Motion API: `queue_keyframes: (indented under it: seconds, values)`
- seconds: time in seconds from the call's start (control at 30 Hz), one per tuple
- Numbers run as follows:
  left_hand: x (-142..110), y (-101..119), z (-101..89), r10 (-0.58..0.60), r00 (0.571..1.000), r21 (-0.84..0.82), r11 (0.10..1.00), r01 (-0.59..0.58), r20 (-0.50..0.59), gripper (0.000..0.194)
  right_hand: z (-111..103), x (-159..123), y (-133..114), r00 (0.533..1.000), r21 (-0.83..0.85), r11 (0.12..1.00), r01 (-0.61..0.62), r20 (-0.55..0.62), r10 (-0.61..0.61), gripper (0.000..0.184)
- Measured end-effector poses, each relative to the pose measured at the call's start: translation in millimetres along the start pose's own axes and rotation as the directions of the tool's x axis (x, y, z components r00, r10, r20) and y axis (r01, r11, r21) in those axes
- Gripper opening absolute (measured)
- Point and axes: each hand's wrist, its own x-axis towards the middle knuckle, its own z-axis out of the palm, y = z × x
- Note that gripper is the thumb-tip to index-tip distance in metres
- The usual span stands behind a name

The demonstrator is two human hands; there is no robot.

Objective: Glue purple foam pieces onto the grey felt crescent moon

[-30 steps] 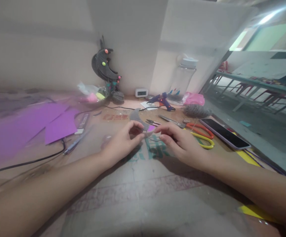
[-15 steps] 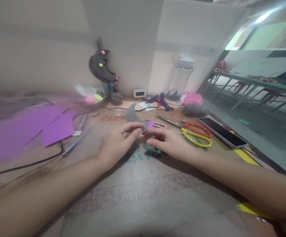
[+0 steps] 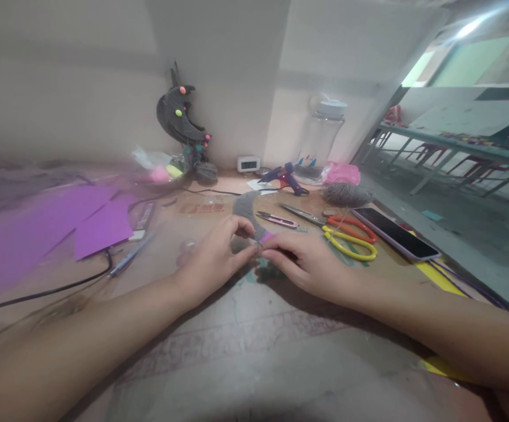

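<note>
A crescent shape (image 3: 244,205) wrapped in grey yarn, its lower end purple, stands out above my fingertips over the middle of the table. My right hand (image 3: 313,261) is closed, its fingertips pinching the purple lower end. Close against it, my left hand (image 3: 214,252) has thumb and forefinger drawn together at the same end, seemingly on the grey yarn; the fingers hide the exact grip. Just beyond my right hand lie pink thread snips (image 3: 280,220) and scissors (image 3: 302,214) with orange and yellow handles. A grey yarn ball (image 3: 346,194) rests farther back.
Purple sheets (image 3: 102,228) and a pen (image 3: 131,258) lie at left. Along the back are a dark crescent ornament (image 3: 173,120), a small clock (image 3: 248,164), a glue gun (image 3: 283,177) with its cord, and a clear bottle (image 3: 322,138). A phone (image 3: 397,233) lies at right.
The crescent has turned more upright and shifted slightly right. Both hands' fingertips have come together at its lower end, leaving the snips more exposed.
</note>
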Motion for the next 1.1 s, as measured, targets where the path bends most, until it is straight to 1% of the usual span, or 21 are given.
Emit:
queue_keyframes:
  seconds: [0.13,0.23,0.3,0.4,0.47,0.53,0.67,0.77,0.83,0.9,1.0,1.1]
  values:
    - [-2.0,0.9,-0.8,0.007,1.0,-0.049,0.999,-0.006,0.025,0.013,-3.5,1.5,0.6,0.996,0.056,0.997,-0.054,-0.068,0.057,0.021]
    - [-3.4,0.1,0.0,-0.002,1.0,-0.07,0.998,0.003,0.013,0.013,-6.6,0.1,4.1,0.987,0.065,0.992,-0.106,-0.112,0.112,0.02]
    - [-3.5,-1.2,0.4,-0.009,1.0,-0.087,0.996,0.008,-0.006,0.013,-8.6,-1.7,7.6,0.973,0.08,0.983,-0.167,-0.146,0.177,0.021]
    - [-2.8,-3.3,0.6,-0.015,0.999,-0.135,0.991,0.008,-0.051,0.016,-10.5,-3.7,13.9,0.937,0.139,0.949,-0.281,-0.171,0.303,0.022]
    - [-2.5,-3.7,0.2,-0.022,0.997,-0.173,0.985,0.01,-0.072,0.018,-10.8,-3.5,17.9,0.908,0.181,0.914,-0.364,-0.147,0.391,0.024]
    - [-2.7,-2.6,-0.4,-0.037,0.997,-0.192,0.981,0.023,-0.071,0.018,-10.3,-2.3,21.2,0.888,0.209,0.88,-0.426,-0.09,0.451,0.028]
    - [-3.3,0.7,-1.8,-0.052,0.997,-0.197,0.98,0.039,-0.059,0.018,-7.6,0.2,25.5,0.858,0.291,0.816,-0.5,0.034,0.513,0.028]
    - [-3.2,0.3,-2.0,-0.081,0.996,-0.237,0.969,0.07,-0.04,0.021,-6.3,0.9,25.1,0.83,0.339,0.771,-0.539,0.06,0.554,0.03]
    - [-2.8,-1.6,-1.7,-0.093,0.995,-0.279,0.957,0.083,-0.022,0.025,-6.4,1.2,22.7,0.841,0.349,0.782,-0.517,0.037,0.54,0.029]
    - [-2.0,-4.1,-1.2,-0.093,0.996,-0.317,0.945,0.084,-0.011,0.022,-6.8,1.1,19.7,0.864,0.34,0.811,-0.475,0.008,0.503,0.027]
    - [0.0,-7.4,-0.2,-0.1,0.994,-0.334,0.939,0.079,-0.046,0.016,-6.9,0.0,16.1,0.889,0.312,0.844,-0.437,0.007,0.458,0.025]
    - [1.4,-9.0,1.3,-0.111,0.99,-0.32,0.944,0.078,-0.087,0.014,-5.7,-1.4,14.9,0.898,0.31,0.849,-0.427,0.035,0.439,0.024]
